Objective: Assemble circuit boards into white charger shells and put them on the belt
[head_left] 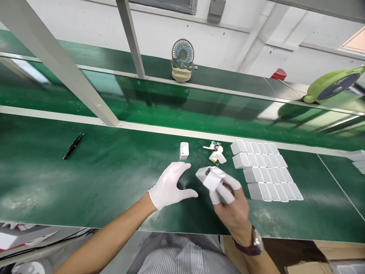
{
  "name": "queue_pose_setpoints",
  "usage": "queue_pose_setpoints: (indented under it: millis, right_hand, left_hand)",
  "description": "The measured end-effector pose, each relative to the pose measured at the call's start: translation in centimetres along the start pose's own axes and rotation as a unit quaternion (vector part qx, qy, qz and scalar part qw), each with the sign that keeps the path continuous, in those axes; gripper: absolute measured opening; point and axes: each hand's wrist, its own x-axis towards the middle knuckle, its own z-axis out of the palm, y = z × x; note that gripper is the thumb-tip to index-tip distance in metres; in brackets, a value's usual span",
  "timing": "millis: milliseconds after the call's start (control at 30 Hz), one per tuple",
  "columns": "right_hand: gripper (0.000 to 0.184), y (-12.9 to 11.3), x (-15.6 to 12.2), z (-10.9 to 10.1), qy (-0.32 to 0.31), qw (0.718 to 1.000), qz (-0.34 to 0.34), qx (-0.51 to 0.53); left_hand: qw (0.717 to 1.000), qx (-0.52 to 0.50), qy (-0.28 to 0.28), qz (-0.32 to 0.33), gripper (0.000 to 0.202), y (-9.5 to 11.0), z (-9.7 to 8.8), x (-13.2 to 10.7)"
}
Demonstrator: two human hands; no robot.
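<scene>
My left hand (170, 185) wears a white glove and hovers over the green bench, thumb and fingers spread with nothing between them. In my right hand (232, 205), whose fingertips wear white covers, is a white plastic housing (201, 174), tilted, with something dark at its mouth. A flat white piece (213, 180) sits across that mouth, under my right fingers. Beyond my hands, a small white open box (184, 153) stands upright. Beside it lies a little heap of electronic parts (216, 154), with white plastic pieces and bits of circuit board.
Several rows of white housings (266, 173) stand to the right. Black tweezers or a pen (73, 146) lie at the left. A metal post (110, 120) rises from the conveyor's edge. A small fan (183, 57) and a green fan (327, 85) stand beyond the belt.
</scene>
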Motion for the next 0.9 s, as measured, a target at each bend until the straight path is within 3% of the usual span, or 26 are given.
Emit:
queue_pose_setpoints:
  millis: [100,167,233,267,300,333,433,467,533,667,900]
  right_hand:
    - [0.038,0.8,-1.2,1.9,-0.089,0.996,0.004,-0.005]
    - [0.035,1.2,-1.8,2.8,-0.114,0.992,0.04,0.027]
    - [0.031,1.0,-1.8,3.2,-0.102,0.978,0.128,0.128]
    - [0.029,0.7,-1.7,3.1,-0.088,0.954,0.194,0.21]
    - [0.027,0.3,-1.5,3.1,-0.066,0.912,0.272,0.3]
    - [0.027,-0.2,-1.4,3.0,-0.043,0.851,0.351,0.388]
    - [0.032,-2.0,-1.2,3.1,-0.002,0.649,0.503,0.571]
    - [0.033,-2.5,-1.2,3.2,0.001,0.603,0.522,0.603]
    - [0.034,-3.3,-1.1,3.4,-0.003,0.549,0.536,0.641]
    - [0.032,-3.9,-0.9,3.6,-0.004,0.523,0.532,0.666]
    - [0.029,-4.0,-0.7,3.6,-0.011,0.527,0.536,0.659]
  left_hand:
    - [1.0,-0.01,0.0,0.01,0.085,-0.2,0.2,0.0]
    - [1.0,-0.018,-0.004,0.024,0.087,-0.4,0.4,-0.1]
    - [0.999,-0.023,-0.01,0.036,0.092,-0.4,0.5,-0.1]
    - [0.999,-0.024,-0.011,0.041,0.095,-0.3,0.5,-0.1]
    - [0.999,-0.026,-0.012,0.046,0.096,-0.2,0.6,-0.1]
    - [0.998,-0.029,-0.012,0.053,0.094,0.0,0.6,0.0]
    - [0.996,-0.047,-0.012,0.072,0.073,0.8,0.7,0.2]
    - [0.996,-0.053,-0.013,0.075,0.066,1.1,0.7,0.3]
    - [0.995,-0.061,-0.016,0.078,0.06,1.5,0.6,0.5]
    - [0.994,-0.064,-0.014,0.086,0.058,1.7,0.3,0.7]
    - [0.995,-0.062,-0.041,0.068,0.05,1.9,-0.2,0.9]
